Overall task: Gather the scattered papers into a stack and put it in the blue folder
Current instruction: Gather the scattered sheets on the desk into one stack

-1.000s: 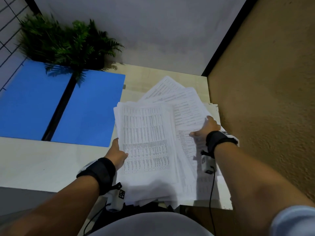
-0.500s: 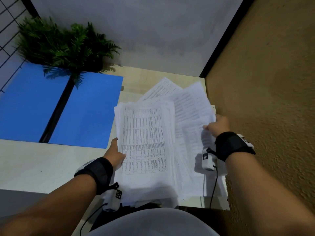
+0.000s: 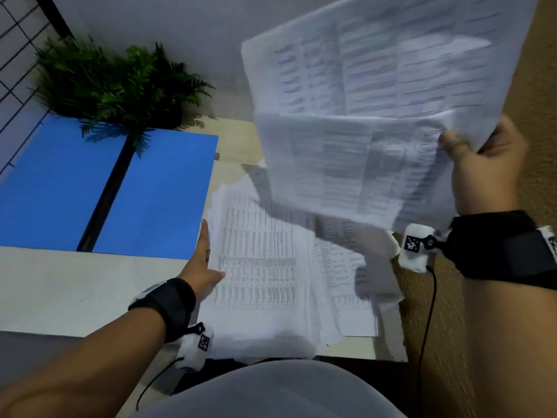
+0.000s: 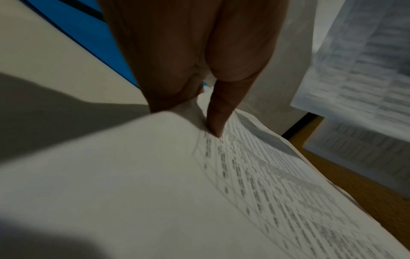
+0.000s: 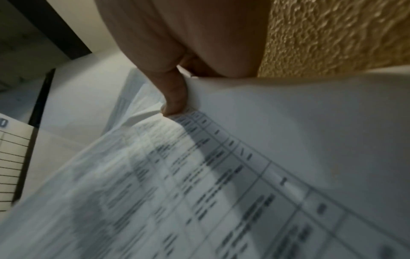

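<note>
Right hand (image 3: 488,176) has lifted perhaps three sheets (image 3: 346,101).

Dim, soft shadows, motion blur (wrist views worst), warped edges

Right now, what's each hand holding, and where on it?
Right hand pinches the raised sheets at their right edge. Left hand grips nothing: fingers straight along the pile's left edge, thumb on top.

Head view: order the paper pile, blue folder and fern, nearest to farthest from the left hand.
1. Paper pile: under the left hand thumb, on its right.
2. Blue folder: beside the fingers, left.
3. Fern: far back corner.
</note>
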A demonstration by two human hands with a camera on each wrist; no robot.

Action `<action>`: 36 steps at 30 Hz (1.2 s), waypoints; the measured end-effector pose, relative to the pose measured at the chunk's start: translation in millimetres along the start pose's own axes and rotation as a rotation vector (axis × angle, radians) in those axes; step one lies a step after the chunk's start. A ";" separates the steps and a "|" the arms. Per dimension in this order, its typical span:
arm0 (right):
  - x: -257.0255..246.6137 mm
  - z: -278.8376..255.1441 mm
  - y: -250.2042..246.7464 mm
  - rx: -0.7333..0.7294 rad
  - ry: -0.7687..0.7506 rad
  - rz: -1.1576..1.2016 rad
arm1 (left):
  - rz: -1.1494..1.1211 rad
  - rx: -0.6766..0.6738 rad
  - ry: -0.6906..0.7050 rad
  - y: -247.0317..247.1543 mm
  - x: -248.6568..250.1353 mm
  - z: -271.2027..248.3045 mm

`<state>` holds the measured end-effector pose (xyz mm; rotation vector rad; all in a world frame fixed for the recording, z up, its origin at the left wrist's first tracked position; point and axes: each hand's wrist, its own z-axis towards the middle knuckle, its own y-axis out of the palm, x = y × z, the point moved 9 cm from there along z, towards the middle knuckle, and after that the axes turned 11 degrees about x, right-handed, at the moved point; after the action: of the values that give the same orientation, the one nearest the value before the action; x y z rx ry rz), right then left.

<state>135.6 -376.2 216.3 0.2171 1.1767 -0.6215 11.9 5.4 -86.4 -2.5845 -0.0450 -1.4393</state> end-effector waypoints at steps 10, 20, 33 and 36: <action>81.5 -58.7 115.2 -0.778 0.173 -0.535 | -0.234 0.086 -0.306 -16.6 -13.9 4.7; 103.6 -144.0 202.2 -0.961 -0.004 -0.590 | 0.046 0.051 -0.225 1.8 -9.2 -5.0; 240.8 -202.5 25.5 -0.414 0.850 -0.572 | 0.067 0.145 -0.243 8.5 -6.6 -10.3; 233.1 -217.3 50.8 -0.452 0.858 -0.370 | 0.079 0.158 -0.267 14.7 -6.4 -10.1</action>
<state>47.7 -311.9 -87.5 -0.1495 2.1832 -0.5722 1.8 -10.4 -88.8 -2.5959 -0.0875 -1.0135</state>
